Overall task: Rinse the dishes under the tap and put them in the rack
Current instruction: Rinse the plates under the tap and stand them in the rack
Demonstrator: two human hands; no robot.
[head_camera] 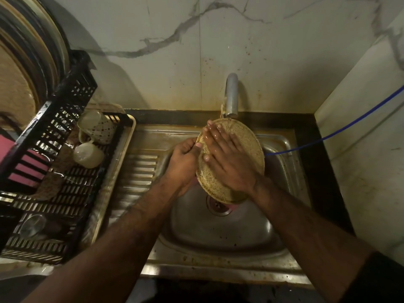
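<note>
While my left hand (183, 159) grips the left rim of the speckled plate (247, 145), thumb on its face, my right hand (227, 162) lies flat and open on that face, fingers straight toward the tap (231, 95). I hold the plate tilted over the sink (282, 141), its top edge under the water. Since the black dish rack (72, 149) stands to my left, I judge the holding hand is the nearer one to carry it there.

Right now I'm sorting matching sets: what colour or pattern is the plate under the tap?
Tan with fine dark speckles; the plate shows best in the head view.
</note>
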